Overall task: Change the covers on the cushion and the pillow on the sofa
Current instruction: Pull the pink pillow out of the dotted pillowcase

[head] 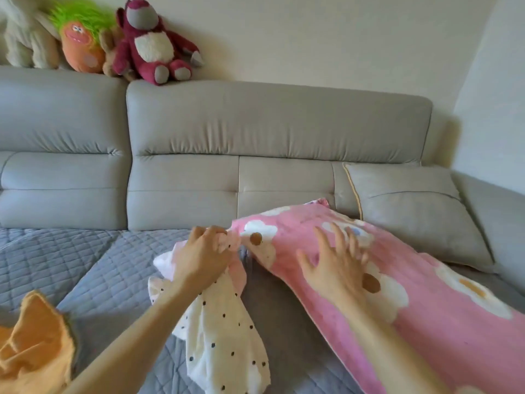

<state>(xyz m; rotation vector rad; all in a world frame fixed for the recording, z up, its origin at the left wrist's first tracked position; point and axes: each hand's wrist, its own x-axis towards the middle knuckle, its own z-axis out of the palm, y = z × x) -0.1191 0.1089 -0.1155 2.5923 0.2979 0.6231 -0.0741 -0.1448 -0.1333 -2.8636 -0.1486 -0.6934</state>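
Grey sofa (278, 123), quilted seat. At the end of the pink pillow (426, 308) the left hand (203, 255) pinches the bunched cover (227, 243) — probably to tug it. The right hand (336, 268), fingers spread, presses the pillow steady.

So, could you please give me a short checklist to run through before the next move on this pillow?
1. Left hand grips the bunched end of the pink cover: ok.
2. Right hand lies flat on the pink cover, steadying it: ok.
3. White dotted cloth free of the left hand's grip: cannot tell; it lies under that hand.
4. Cover's opening closed: cannot tell; the left hand hides it.
5. Orange cloth lies apart from the pink cover: ok.
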